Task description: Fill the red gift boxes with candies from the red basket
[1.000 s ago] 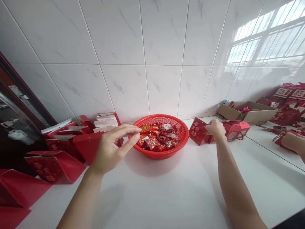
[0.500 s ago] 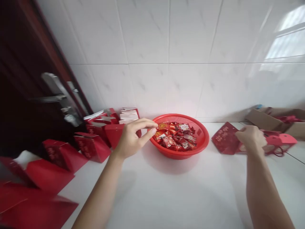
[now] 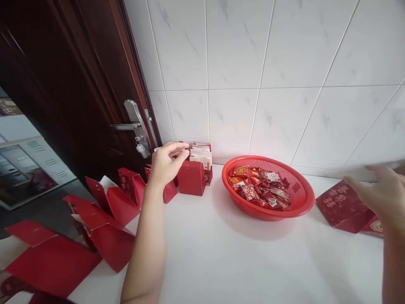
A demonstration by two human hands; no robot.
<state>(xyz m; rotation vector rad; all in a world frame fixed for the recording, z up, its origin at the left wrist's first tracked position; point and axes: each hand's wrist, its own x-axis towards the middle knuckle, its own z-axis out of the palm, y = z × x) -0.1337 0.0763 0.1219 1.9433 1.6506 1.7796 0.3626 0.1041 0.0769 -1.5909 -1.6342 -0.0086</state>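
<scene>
Right hand (image 3: pixel 384 194) had loosened since the earlier views, from closed on the lettered red box (image 3: pixel 343 204) to fingers spread beside it, blurred; any remaining contact, cannot tell; likely meant that box had been let go. Left hand (image 3: pixel 169 162) had shifted from the red basin's (image 3: pixel 297 185) rim to near the plain red box (image 3: pixel 191 179); thumb and fingers curled with a slight gap, nothing seen between them; touch unclear; view had swung left too.

Lettered box sat on the white table (image 3: pixel 202 253), just right of the basin; dark red, pale lettering on its slanted face, standing at an angle, part hidden by the right hand; basin held shiny wrapped sweets (image 3: pixel 262 188); more red boxes (image 3: pixel 110 236) stood at left, several flaps raised.
</scene>
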